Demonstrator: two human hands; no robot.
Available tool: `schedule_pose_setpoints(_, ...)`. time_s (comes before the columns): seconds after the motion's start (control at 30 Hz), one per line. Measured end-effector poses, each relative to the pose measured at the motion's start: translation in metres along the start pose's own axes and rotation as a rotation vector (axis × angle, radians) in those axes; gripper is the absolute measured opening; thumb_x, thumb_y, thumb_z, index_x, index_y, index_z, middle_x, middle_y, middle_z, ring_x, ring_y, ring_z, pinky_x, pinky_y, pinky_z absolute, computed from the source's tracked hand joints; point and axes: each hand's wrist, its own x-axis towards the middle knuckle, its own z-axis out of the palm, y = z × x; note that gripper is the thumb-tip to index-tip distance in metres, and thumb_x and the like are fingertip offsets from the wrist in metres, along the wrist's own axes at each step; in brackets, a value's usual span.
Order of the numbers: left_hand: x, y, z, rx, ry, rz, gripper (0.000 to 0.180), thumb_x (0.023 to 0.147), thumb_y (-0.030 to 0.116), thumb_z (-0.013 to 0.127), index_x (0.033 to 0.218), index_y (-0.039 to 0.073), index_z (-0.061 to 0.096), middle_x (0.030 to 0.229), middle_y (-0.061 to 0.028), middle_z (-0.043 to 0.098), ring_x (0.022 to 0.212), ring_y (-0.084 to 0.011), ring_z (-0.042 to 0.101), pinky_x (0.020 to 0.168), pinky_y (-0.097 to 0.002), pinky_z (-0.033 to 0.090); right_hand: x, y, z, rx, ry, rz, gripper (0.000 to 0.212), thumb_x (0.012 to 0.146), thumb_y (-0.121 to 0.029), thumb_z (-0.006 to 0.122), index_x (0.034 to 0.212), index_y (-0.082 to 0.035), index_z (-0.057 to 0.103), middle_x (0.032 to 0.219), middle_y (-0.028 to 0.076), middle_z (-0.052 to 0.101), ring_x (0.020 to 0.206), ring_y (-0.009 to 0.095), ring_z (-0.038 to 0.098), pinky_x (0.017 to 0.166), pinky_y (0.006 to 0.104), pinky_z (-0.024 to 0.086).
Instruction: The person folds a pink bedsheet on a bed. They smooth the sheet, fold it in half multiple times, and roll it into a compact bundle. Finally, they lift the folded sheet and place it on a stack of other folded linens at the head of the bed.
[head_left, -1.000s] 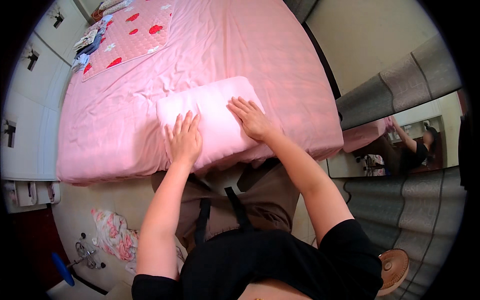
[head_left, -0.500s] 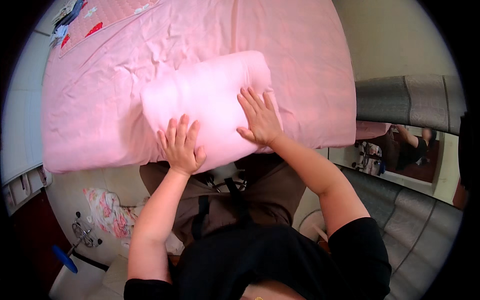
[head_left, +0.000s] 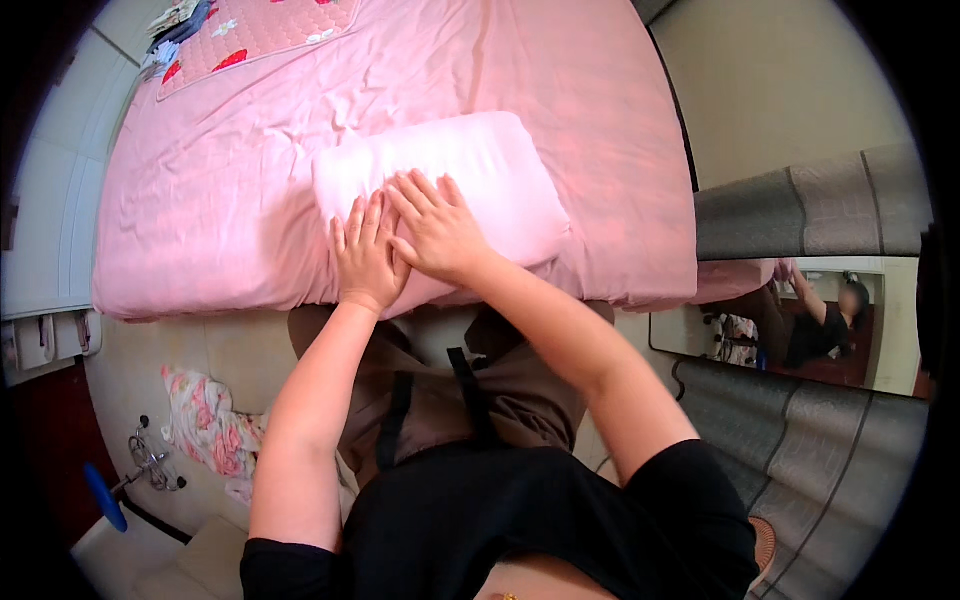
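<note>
A pale pink pillow (head_left: 450, 185) lies on the near edge of a bed (head_left: 200, 250) covered with a pink sheet. The pillow is plump and rectangular, its cover smooth with soft creases, its long side running left to right and tilted a little, the right end nearer. It sits about midway along the bed's near edge, with its near right corner reaching the edge.

Both hands press flat on the near left part of the pillow. The left hand (head_left: 368, 258) lies palm down, fingers stretched and close together, pointing far. The right hand (head_left: 435, 232) is also palm down with fingers spread, just beside the left and touching it at the thumb side. Neither grip is closed on anything; the hands are open and only rest on the pillow.

Half a second ago the hands lay apart, one toward each near corner of the pillow; now they have come together at its near left part.

Farther off, at the bed's far left, lies a pink quilted mat (head_left: 260, 35) with red shapes. A mirror (head_left: 790, 320) stands to the right.
</note>
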Motion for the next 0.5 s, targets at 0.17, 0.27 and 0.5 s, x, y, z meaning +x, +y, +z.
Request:
schedule_pose_setpoints(0.17,0.003,0.005,-0.003,0.018,-0.053,-0.059,0.068,0.091,0.037,0.047,0.153,0.013,0.032,0.159,-0.0088,0.031,0.147,-0.0279,0.026,0.12,-0.0528,0.013,0.044,0.015,0.007,-0.01,-0.053,0.15,0.065,0.094,-0.043,0.045,0.148,-0.008,0.041,0.157,0.011,0.036,0.147,0.029,0.028,0.117,0.057,0.018)
schedule_pose_setpoints(0.27,0.011,0.014,-0.014,-0.031,-0.157,-0.142,0.067,0.089,0.033,0.05,0.15,0.01,0.037,0.158,-0.0119,0.032,0.148,-0.0283,0.025,0.12,-0.0524,0.013,0.049,0.029,0.021,0.031,-0.018,0.238,0.063,0.096,-0.042,0.041,0.148,-0.007,0.04,0.157,0.012,0.035,0.147,0.027,0.028,0.117,0.0573,0.016)
schedule_pose_setpoints(0.5,0.084,0.014,0.0,0.039,-0.213,-0.41,0.063,0.095,0.035,0.047,0.15,0.006,0.038,0.161,-0.0111,0.028,0.151,-0.0257,0.019,0.121,-0.0534,0.008,0.04,0.033,0.041,-0.02,0.02,0.299,0.06,0.098,-0.04,0.039,0.149,-0.008,0.04,0.156,0.012,0.037,0.147,0.024,0.029,0.118,0.0597,0.011)
